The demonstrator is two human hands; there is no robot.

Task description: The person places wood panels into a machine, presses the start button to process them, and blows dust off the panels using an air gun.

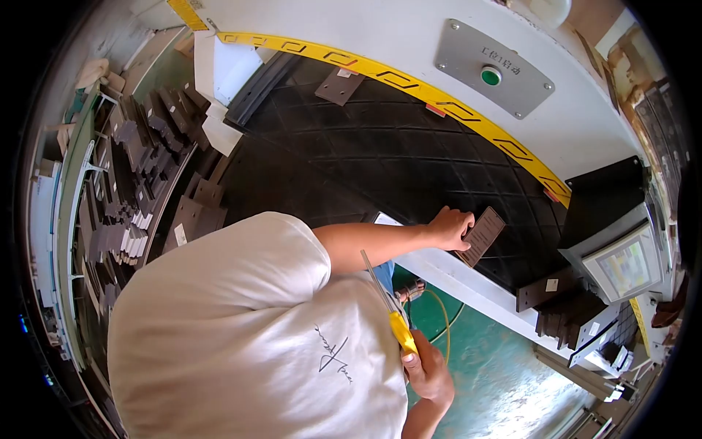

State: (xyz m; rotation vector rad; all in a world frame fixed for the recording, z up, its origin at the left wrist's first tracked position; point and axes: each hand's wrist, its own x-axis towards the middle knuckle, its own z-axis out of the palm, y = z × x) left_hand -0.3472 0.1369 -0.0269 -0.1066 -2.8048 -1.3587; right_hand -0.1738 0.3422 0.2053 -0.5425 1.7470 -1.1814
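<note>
My left hand (450,228) reaches out over the dark machine bed. Its fingers are curled on the near edge of a flat brown plate (482,235), which has lines of small print and sits tilted at the bed's front rim. Lower down, close to my shirt, my right hand (430,373) is wrapped round the yellow handle of an air blow gun (401,331). The gun's long thin metal nozzle points up and to the left, away from the plate. Part of the right palm is hidden.
A white machine frame with a yellow striped edge (395,77) and a green button (491,75) arches above the bed. Another dark plate (340,85) lies far back. A tilted screen (621,265) and stacked dark plates (567,325) stand right. Racked plates (150,164) fill the left.
</note>
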